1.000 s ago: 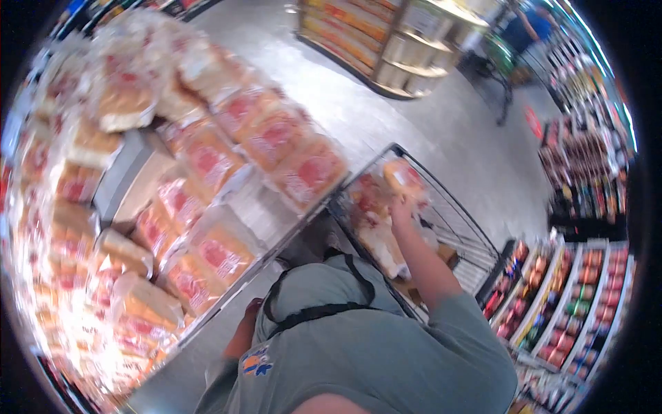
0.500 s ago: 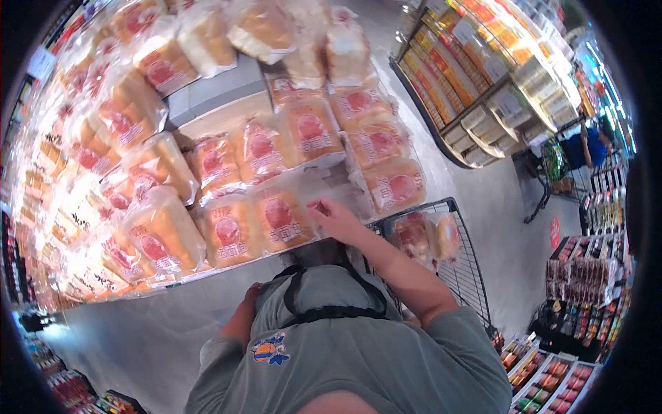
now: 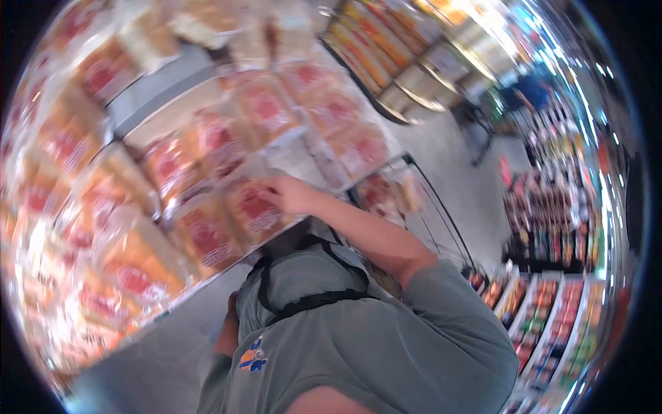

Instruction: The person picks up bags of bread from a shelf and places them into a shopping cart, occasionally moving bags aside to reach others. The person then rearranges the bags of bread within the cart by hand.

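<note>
Has the right hand [image 3: 289, 195] over the near edge of the bench [image 3: 293, 155], fingers bent on the far right part of a bagged loaf [image 3: 252, 214]. Cannot tell through the blur whether pinching the clear wrap or only resting on it. On that wrap, red printing, too smeared to read. Just left, in a similar bag, a neighbouring loaf [image 3: 207, 234]; farther back, a row of more bagged loaves [image 3: 217, 141], then a grey riser [image 3: 162, 93] with bagged bread around it. Right of the bench, a wire cart [image 3: 442, 207] with packed bread [image 3: 378, 193] in its far part; near part hidden behind the right arm and sleeve, contents there impossible to make out. Near left, beside the body, the left hand [image 3: 232, 307], dark and mostly concealed; cannot tell whether clenched, loose or holding anything. Far right, a blurred person in blue [image 3: 527, 90]; nearer, shelves [image 3: 545, 310] of small packages, labels illegible. Along the left margin, bags washed out by glare and cut off by the dark lens rim.
</note>
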### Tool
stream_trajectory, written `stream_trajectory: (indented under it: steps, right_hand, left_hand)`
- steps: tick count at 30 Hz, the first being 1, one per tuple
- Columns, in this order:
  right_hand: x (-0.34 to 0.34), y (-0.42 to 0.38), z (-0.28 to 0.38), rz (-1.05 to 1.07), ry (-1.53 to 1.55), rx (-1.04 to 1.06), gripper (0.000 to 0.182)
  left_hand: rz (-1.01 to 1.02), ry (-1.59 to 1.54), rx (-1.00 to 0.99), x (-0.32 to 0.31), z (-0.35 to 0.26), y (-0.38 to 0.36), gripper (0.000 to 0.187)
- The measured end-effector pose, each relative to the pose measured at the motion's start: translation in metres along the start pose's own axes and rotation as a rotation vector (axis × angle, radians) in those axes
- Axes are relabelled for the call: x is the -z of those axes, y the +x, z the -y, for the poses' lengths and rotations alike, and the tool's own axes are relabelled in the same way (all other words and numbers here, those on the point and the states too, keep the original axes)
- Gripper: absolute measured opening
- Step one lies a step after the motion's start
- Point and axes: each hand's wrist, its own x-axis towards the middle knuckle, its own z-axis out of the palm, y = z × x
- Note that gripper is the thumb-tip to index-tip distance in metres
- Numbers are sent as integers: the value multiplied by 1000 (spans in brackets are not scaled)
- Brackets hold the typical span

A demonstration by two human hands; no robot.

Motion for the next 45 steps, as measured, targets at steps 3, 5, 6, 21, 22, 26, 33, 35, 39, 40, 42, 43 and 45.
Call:
stream_trajectory:
  steps: [3, 5, 6, 21, 22, 26, 33, 35, 39, 40, 42, 43, 45]
  right_hand:
    - [2, -14, 19, -156, -114, 114, 18]
    - [13, -35, 44, -276, -105, 124, 16]
    - [20, -45, 55, -359, -99, 167, 16]
    - [71, -341, -81, -1267, 529, -395, 20]
    - [64, -361, -110, -1348, 583, -472, 19]
    - [61, -415, -170, -1717, 976, -648, 16]
    - [74, -477, -310, -1992, 1292, -559, 16]
    - [85, -484, -339, -1906, 1335, -587, 14]
    - [83, -491, -386, -1725, 1321, -713, 13]
    - [73, -487, -398, -1713, 1323, -711, 13]
    - [53, -476, -414, -1709, 626, -922, 16]
    - [51, -466, -401, -1691, 623, -912, 16]
    - [43, -435, -351, -1504, 399, -812, 18]
  left_hand:
    - [136, 165, -7, -5, -50, 9, 34]
    - [187, 260, -11, -1, -71, 13, 34]
    - [208, 306, -14, 0, -78, 15, 34]
    - [364, 957, -118, -78, -205, 51, 35]
    - [360, 983, -122, -87, -210, 49, 35]
    - [329, 1072, -140, -116, -224, 45, 35]
    - [237, 1199, -130, -142, -245, 18, 36]
    - [213, 1235, -117, -137, -244, 9, 36]
    - [178, 1285, -110, -131, -238, -3, 36]
    - [167, 1292, -112, -134, -241, -6, 36]
    - [145, 1295, -114, -136, -240, -13, 36]
    - [132, 1291, -115, -136, -236, -16, 36]
    - [103, 1277, -119, -129, -220, -13, 36]
